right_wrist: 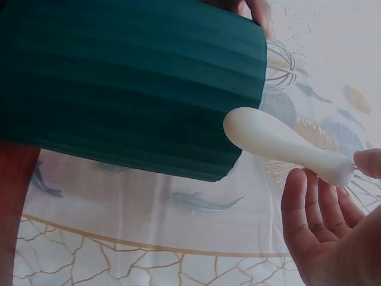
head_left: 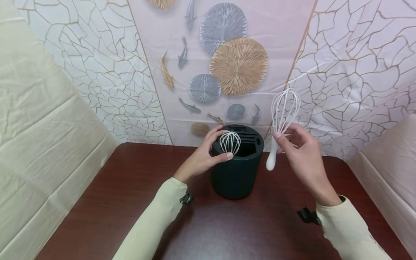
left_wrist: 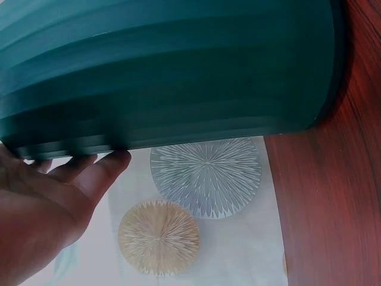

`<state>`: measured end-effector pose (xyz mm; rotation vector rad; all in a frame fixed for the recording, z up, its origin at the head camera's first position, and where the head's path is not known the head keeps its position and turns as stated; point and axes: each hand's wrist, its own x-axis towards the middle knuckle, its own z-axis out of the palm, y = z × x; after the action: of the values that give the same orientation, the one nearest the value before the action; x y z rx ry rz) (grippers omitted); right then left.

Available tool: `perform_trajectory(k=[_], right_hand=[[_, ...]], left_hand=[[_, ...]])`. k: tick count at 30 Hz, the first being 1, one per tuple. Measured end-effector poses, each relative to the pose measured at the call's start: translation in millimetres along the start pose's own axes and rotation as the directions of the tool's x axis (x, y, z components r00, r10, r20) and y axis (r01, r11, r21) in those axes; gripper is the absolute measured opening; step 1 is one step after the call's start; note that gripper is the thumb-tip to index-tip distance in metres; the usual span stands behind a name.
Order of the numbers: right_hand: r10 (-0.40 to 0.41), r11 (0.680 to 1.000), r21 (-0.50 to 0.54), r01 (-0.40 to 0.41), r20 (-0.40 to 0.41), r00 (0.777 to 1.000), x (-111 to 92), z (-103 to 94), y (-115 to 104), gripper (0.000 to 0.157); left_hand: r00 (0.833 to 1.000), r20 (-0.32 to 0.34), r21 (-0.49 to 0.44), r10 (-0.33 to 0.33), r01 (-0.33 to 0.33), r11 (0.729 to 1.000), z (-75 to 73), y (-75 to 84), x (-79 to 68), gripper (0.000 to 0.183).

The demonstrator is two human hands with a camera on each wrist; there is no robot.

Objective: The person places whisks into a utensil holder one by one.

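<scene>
A dark green utensil holder [head_left: 235, 177] with a slotted black top stands upright on the table. The wire head of a small white whisk [head_left: 230, 142] rises from its large opening; the lower part is hidden inside. My left hand [head_left: 203, 153] grips the holder's upper left side, thumb at the front rim and fingers toward the back; the left wrist view shows fingertips [left_wrist: 119, 158] against the ribbed wall. To the right of the holder, my right hand [head_left: 302, 153] pinches a second white whisk [head_left: 272, 153] where handle meets wires. Its wires point up and its smooth handle [right_wrist: 268, 137] hangs down.
The dark red-brown wooden table [head_left: 130, 216] extends around the holder. A patterned cloth [head_left: 195, 54] with fish and round motifs hangs behind it. Pale padded panels [head_left: 48, 144] flank the left side, and another pale panel [head_left: 390, 169] stands at the right.
</scene>
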<state>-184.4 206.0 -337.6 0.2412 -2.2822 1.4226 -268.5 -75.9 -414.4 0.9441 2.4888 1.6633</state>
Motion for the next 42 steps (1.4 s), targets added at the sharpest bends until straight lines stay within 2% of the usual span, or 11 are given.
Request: perform_trajectory(k=[14,28,42], right_hand=[[-0.090,0.990,0.109,0.091,-0.016,0.996,11.5,7.1,-21.7,0.040],[-0.131,0.989,0.065,0.134,-0.043,0.990,18.5,10.7,-34.0,0.035],[-0.180,0.977,0.111,0.183,-0.039,0.983,23.7,18.8,-38.1,0.034]], left_hand=[[1.000,-0.008,-0.004,0.000,0.000,1.000,-1.8,-0.7,-2.1,0.078],[1.000,-0.018,-0.017,-0.004,0.003,1.000,0.1,-0.1,-1.4,0.079],[1.000,-0.016,0.007,0.027,-0.027,1.000,2.6,-0.4,-0.1,0.078]])
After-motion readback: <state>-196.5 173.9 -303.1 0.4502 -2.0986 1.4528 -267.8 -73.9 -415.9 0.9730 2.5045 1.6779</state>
